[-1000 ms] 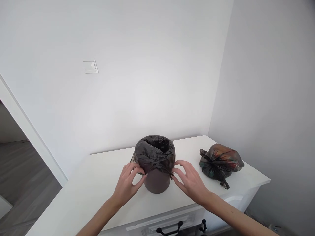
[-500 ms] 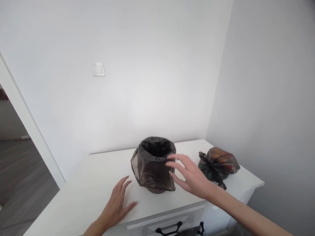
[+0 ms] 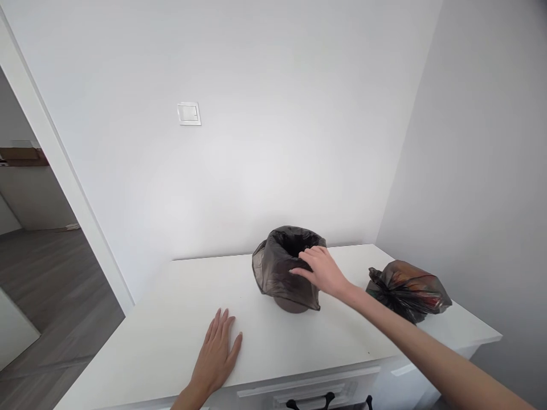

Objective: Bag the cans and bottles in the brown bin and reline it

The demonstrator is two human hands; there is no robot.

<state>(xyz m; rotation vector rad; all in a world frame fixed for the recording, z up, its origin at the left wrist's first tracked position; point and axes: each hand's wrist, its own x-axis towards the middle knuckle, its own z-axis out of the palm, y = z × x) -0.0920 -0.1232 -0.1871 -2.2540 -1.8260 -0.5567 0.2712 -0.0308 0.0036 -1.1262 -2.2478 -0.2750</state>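
A small bin (image 3: 292, 306) lined with a dark translucent bin bag (image 3: 277, 267) stands on the white dresser top (image 3: 205, 285), tilted slightly back. The bag is folded over the rim and hangs loose around the outside, so only the bin's base shows. My right hand (image 3: 321, 269) grips the near right part of the rim, fingers over the edge and inside, thumb outside on the bag. My left hand (image 3: 217, 350) lies flat on the dresser, fingers stretched out, left of the bin and apart from it.
A knotted dark bag (image 3: 412, 290) with colourful contents lies at the right, beyond my right forearm. Black handles (image 3: 311, 401) stick out from the dresser front. A light switch (image 3: 188, 114) is on the wall behind. At the left, a doorway shows wooden floor (image 3: 64, 290).
My right hand has gone from hovering open beside the bin to gripping its rim, and the bin has moved back. My left hand has flattened onto the dresser. The view has shifted.
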